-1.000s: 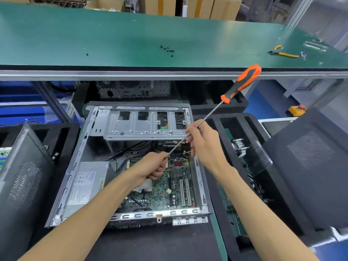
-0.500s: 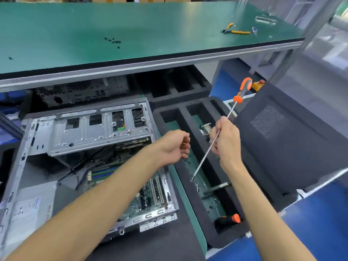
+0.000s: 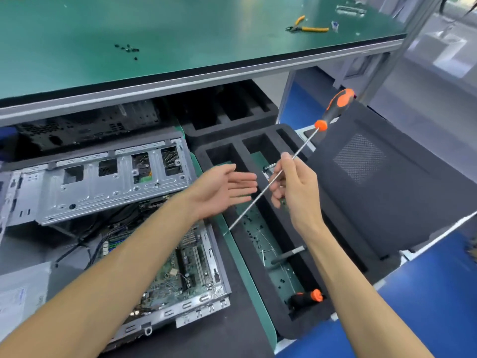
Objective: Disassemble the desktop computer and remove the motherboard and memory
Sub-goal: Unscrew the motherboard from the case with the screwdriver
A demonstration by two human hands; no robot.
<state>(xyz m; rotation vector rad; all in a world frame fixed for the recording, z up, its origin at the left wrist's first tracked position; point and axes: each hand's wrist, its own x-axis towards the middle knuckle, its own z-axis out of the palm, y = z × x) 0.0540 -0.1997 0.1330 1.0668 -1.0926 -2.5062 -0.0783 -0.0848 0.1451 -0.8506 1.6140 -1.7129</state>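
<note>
Over the foam tray (image 3: 304, 321) right of the case (image 3: 124, 182), the right hand (image 3: 296, 187) pinches a screwdriver (image 3: 289, 164) by its shaft, handle up and away. Beside it the left hand (image 3: 219, 189) hovers palm up, its grip slack and empty. Low in the case lies the motherboard (image 3: 180, 270), partly behind the left forearm.
</note>
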